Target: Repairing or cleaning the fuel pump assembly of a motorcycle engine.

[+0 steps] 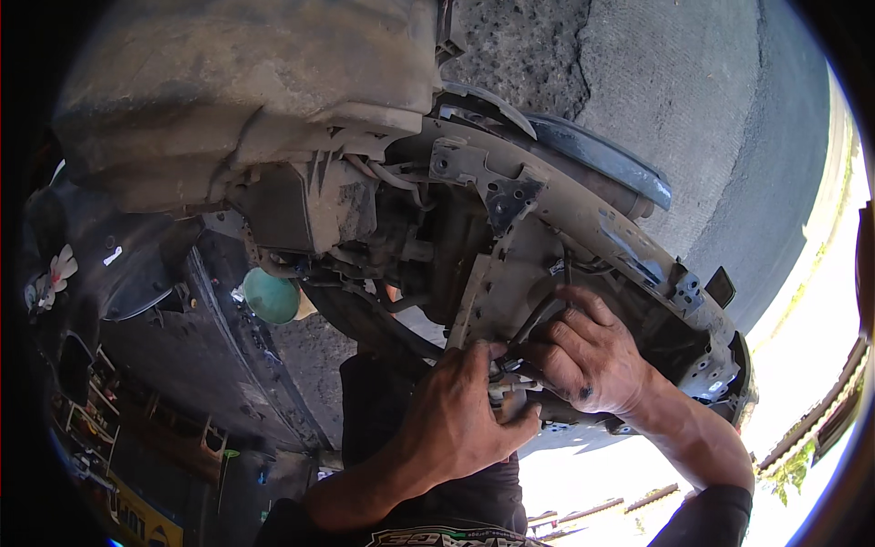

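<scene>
In front of me is the opened-up front of a vehicle, with its dusty metal body frame (583, 196) bare. My right hand (588, 356) is closed, its fingers curled and pinching a thin black hose or cable (538, 314) that runs up into the body. Just left of it, my left hand (465, 410) has its fingers curled at the near end of the same line, with the thumb held apart; what the fingertips grip is hidden. A small pale fitting (501, 389) shows between the two hands.
A large dusty plastic liner (255, 82) hangs at the upper left. A dark bracket with holes (510, 199) sticks out above the hands. Below the bodywork on the left stands a green bucket (271, 296). Cluttered shelves (91, 415) line the lower left; pavement (674, 109) lies at the upper right.
</scene>
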